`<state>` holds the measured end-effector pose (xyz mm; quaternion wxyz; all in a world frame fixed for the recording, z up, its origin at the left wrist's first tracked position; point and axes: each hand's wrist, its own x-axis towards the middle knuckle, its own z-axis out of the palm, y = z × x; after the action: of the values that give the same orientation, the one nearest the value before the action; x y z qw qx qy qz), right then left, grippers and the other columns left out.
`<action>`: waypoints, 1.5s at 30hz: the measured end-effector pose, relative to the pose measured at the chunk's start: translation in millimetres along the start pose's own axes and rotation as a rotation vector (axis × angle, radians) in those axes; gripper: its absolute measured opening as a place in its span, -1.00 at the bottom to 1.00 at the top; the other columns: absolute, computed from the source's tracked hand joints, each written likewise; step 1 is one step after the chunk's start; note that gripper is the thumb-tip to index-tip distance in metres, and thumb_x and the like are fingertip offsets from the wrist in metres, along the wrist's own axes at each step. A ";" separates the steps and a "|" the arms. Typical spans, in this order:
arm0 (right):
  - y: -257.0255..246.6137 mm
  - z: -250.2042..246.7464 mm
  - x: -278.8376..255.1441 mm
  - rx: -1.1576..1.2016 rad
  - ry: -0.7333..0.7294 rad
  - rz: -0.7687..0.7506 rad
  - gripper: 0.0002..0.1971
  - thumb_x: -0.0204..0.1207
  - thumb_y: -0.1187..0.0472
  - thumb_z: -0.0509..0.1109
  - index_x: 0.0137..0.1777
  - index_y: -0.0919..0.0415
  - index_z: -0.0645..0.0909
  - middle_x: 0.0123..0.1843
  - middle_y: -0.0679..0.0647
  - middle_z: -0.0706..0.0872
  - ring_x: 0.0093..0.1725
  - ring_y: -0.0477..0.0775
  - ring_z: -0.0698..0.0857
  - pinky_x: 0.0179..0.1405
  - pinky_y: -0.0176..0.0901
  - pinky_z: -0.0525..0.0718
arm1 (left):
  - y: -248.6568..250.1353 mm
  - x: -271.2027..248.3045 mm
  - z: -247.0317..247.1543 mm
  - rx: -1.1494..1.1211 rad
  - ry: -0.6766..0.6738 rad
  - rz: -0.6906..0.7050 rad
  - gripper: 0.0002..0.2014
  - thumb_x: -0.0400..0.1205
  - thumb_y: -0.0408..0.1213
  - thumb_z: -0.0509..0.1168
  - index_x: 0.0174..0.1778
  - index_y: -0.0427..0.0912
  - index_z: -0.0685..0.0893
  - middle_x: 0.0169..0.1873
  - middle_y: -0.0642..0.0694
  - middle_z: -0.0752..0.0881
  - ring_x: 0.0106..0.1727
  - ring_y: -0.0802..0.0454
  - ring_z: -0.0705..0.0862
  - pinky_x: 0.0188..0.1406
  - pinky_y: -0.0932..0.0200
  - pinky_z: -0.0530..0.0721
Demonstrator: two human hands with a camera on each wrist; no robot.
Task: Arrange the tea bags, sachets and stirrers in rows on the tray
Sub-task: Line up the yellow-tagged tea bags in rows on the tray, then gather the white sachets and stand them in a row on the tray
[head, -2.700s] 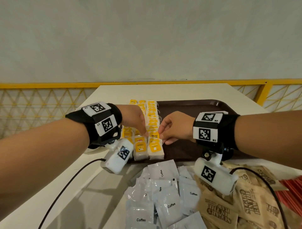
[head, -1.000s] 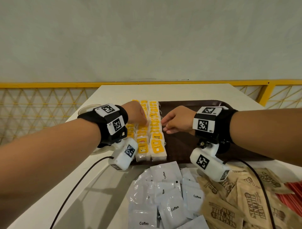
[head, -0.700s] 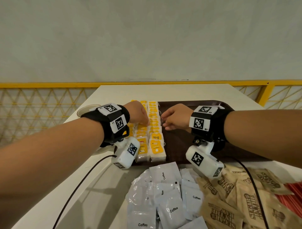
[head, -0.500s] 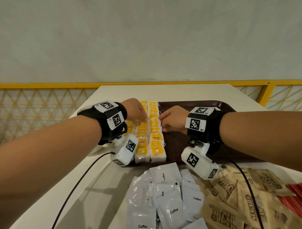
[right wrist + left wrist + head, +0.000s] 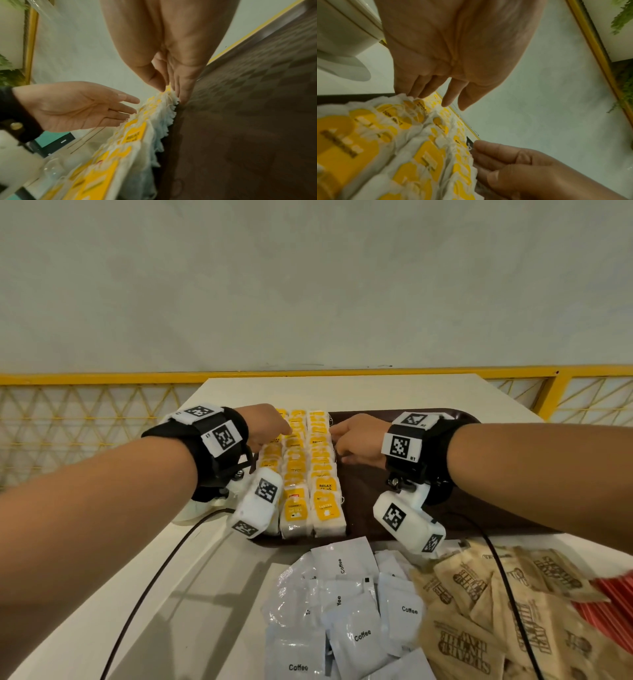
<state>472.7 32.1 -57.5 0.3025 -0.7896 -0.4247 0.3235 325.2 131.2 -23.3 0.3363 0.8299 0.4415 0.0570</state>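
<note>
At the left edge of the white table, a white bowl sits just off the tray's left side. The left hand reaches over the far left part of the brown tray, fingers straight and relaxed, their tips touching the top of the left rows of tea bags; it holds nothing. The tea bags, white with yellow tags, stand in three overlapping rows that run from the tray's near edge to its far edge along its left side. The right hand lies against the right flank of the rightmost row near the far end, fingers held together and extended, pressing the bags' side without gripping any. Off the tray, at the table's near edge, lies a loose heap of white coffee sachets, then brown sugar sachets to their right, and red stirrers at the far right.
</note>
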 end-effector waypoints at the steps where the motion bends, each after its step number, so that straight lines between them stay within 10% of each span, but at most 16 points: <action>1: -0.3 -0.3 -2.2 -0.009 -0.019 0.009 -0.51 0.47 0.43 0.32 0.43 0.27 0.52 0.39 0.28 0.60 0.33 0.28 0.63 0.04 -0.04 0.72 | 1.2 -1.9 -0.4 -0.007 -0.006 0.007 -0.60 0.69 -0.24 0.22 0.39 -0.39 0.53 0.24 -0.31 0.61 0.16 -0.16 0.58 0.23 -0.05 0.56; 5: -10.1 -3.3 -36.6 -0.022 -0.041 -0.026 -0.44 0.51 0.40 0.36 0.53 0.19 0.42 0.50 0.14 0.51 0.41 0.14 0.56 0.25 -0.02 0.66 | 9.7 -17.3 -15.0 -0.064 0.010 0.105 -0.62 0.71 -0.23 0.21 0.43 -0.25 0.54 0.41 -0.19 0.54 0.42 -0.15 0.50 0.35 -0.02 0.46; 9: -29.9 -9.2 -128.9 -0.284 -0.307 -0.225 -0.41 0.50 0.19 0.49 0.52 0.06 0.42 0.40 -0.05 0.60 0.31 -0.11 0.62 0.32 -0.18 0.62 | 18.2 -68.4 -39.8 -0.322 -0.192 0.216 -0.84 0.65 -0.26 0.30 0.11 -0.15 0.70 0.15 -0.06 0.70 0.21 0.03 0.62 0.21 0.10 0.55; 13: -26.0 3.5 -206.6 -0.703 -0.533 -0.343 -0.09 0.28 -0.12 0.60 0.60 -0.15 0.22 0.52 -0.22 0.38 0.36 -0.35 0.39 0.24 -0.64 0.39 | 13.3 -141.5 -37.6 -0.045 -0.456 0.428 -0.72 0.42 -0.09 0.49 0.02 -0.07 0.79 -0.01 0.04 0.81 0.08 0.20 0.74 0.10 0.23 0.71; 18: 9.0 43.8 -220.0 -1.062 -0.440 -0.396 0.28 0.11 -0.42 0.54 0.63 -0.30 -0.32 0.70 -0.08 -0.27 0.69 0.13 -0.15 0.62 0.25 0.17 | -13.1 -212.0 -8.3 0.655 -0.480 0.634 -0.53 0.28 0.41 0.37 0.05 0.35 0.63 0.04 0.34 0.56 0.15 0.37 0.53 0.17 0.31 0.55; 27: -6.7 65.9 -207.2 -1.060 -0.335 -0.270 0.21 0.15 -0.30 0.61 0.68 -0.11 -0.09 0.48 0.05 0.30 0.43 0.16 0.36 0.43 0.07 0.42 | -57.4 -220.3 48.2 0.763 -0.338 0.534 0.08 0.30 0.29 0.48 0.61 0.06 0.02 0.52 0.08 0.20 0.49 0.01 0.31 0.48 0.09 0.37; 37: -14.7 72.2 -187.2 -0.965 -0.261 -0.287 -0.19 0.41 0.04 0.56 0.59 0.09 0.21 0.43 0.10 0.49 0.31 0.12 0.56 0.32 0.08 0.58 | -65.5 -195.0 48.3 0.568 -0.192 0.448 -0.28 0.46 0.06 0.47 0.45 -0.11 0.32 0.30 -0.08 0.46 0.23 -0.04 0.53 0.24 0.02 0.54; 45: -16.4 72.2 -183.4 -0.935 -0.163 -0.384 -0.43 0.56 0.27 0.39 0.53 0.08 0.30 0.39 0.10 0.52 0.24 0.11 0.56 -0.03 -0.20 0.45 | -57.8 -183.9 40.3 0.421 -0.153 0.439 -0.54 0.51 -0.10 0.47 0.22 -0.11 0.43 -0.09 0.02 0.53 -0.12 0.02 0.52 -0.31 0.22 0.44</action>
<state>330.6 -104.6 -42.5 -0.0632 -0.7204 -0.6837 0.0979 189.8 -8.9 -52.2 0.1692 0.9586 0.2273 -0.0271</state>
